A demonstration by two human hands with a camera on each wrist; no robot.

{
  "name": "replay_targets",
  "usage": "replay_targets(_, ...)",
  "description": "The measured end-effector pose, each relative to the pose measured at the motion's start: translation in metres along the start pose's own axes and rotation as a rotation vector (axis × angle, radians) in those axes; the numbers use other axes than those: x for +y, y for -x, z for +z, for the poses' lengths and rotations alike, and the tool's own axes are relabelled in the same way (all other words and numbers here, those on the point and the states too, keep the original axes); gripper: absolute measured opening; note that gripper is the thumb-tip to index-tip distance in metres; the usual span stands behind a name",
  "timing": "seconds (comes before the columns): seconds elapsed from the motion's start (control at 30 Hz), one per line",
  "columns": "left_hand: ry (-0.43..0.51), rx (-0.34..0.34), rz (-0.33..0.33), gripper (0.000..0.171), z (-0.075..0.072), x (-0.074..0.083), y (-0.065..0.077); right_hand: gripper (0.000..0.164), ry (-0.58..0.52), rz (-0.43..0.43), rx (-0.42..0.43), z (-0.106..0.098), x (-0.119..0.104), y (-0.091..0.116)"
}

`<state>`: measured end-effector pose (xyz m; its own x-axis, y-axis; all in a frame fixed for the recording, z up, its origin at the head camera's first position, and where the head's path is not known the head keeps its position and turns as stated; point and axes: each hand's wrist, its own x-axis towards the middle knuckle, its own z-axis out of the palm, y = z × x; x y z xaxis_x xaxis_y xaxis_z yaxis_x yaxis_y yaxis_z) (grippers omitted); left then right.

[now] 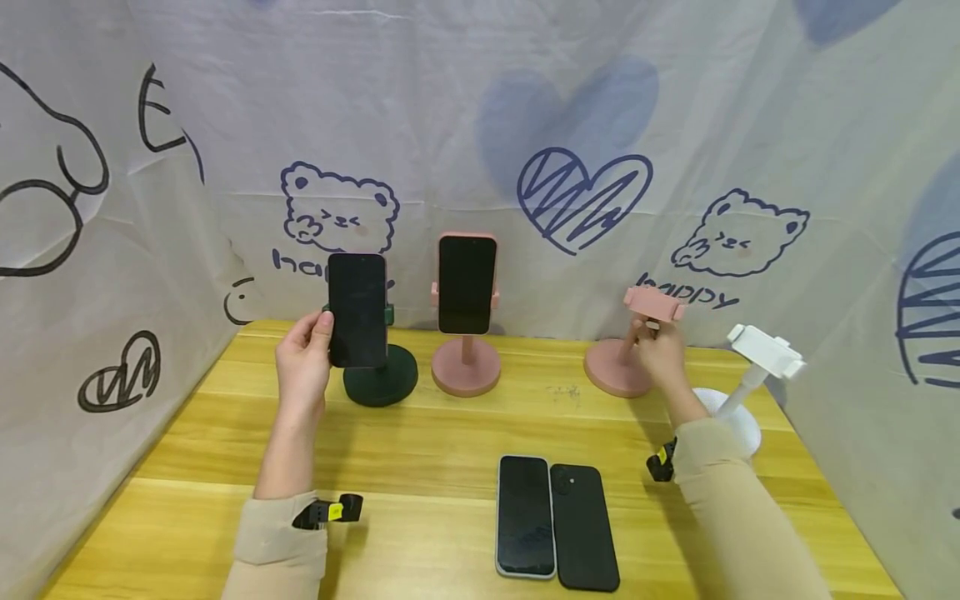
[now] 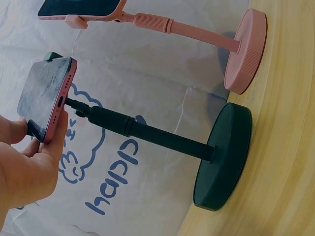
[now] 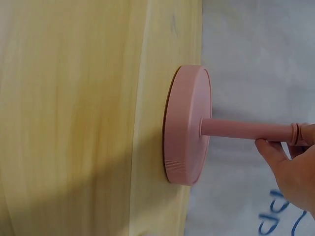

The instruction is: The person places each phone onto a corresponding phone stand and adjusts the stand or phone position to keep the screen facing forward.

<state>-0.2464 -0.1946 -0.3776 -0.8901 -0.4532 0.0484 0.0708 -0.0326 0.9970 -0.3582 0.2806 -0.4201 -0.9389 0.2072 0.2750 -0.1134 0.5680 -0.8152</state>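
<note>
Head: left hand (image 1: 302, 350) is pinching the red-edged phone (image 1: 358, 310) by its side, at the dark green stand (image 1: 382, 382), near the back edge of the table (image 1: 420, 475); right hand (image 1: 662, 352) is gripping the right pink stand (image 1: 613, 371) by its stem. Wood is showing between stands and the grey-edged phone (image 1: 525, 517) and black phone (image 1: 584, 533), lying side by side. Held phone is hiding most of the green clamp (image 1: 390, 314); sleeve (image 1: 742, 508) is partly covering the white stand (image 1: 765, 351). Middle pink stand (image 1: 466, 373) is holding another phone (image 1: 467, 285). Left wrist: fingers (image 2: 58, 140) are curling behind the phone; middle stand's top is running out of frame. Right wrist: base (image 3: 180, 125) is sitting flat; gripping hand is getting cut off.
</note>
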Motion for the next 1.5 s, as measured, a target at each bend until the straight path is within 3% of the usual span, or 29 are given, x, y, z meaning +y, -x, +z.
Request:
replay_targets(0.27,-0.001,-0.014,-0.002,0.049,0.004,-0.002,0.002,0.033,-0.012,-0.088,-0.068,0.028,-0.021,0.015)
replay_targets(0.5,0.002,-0.009,-0.017,0.049,0.006,-0.002,0.005,0.039,0.023,-0.136,-0.148,0.046,-0.038,0.030)
replay_targets(0.77,0.010,-0.008,-0.025,0.049,0.008,-0.002,0.008,0.046,-0.061,-0.200,-0.233,0.059,-0.052,0.045)
replay_targets(0.9,-0.018,-0.001,0.008,0.049,0.009,-0.001,0.010,0.048,-0.074,-0.227,-0.253,0.064,-0.053,0.049)
replay_targets(0.97,-0.050,0.018,0.063,0.050,0.011,-0.001,0.011,0.046,-0.058,-0.241,-0.249,0.066,-0.052,0.049)
replay_targets(1.03,-0.088,0.060,0.161,0.052,0.012,-0.002,0.012,0.043,-0.024,-0.263,-0.241,0.067,-0.051,0.048)
replay_targets(1.27,-0.127,0.278,0.708,0.050,0.034,0.018,0.028,0.043,0.030,-0.313,-0.232,0.068,-0.052,0.042)
replay_targets(1.37,-0.117,0.285,0.861,0.049,0.050,0.022,0.035,0.044,0.038,-0.309,-0.239,0.071,-0.053,0.042)
replay_targets(1.5,-0.140,0.216,0.975,0.049,0.078,0.021,0.048,0.046,0.035,-0.284,-0.263,0.074,-0.052,0.044)
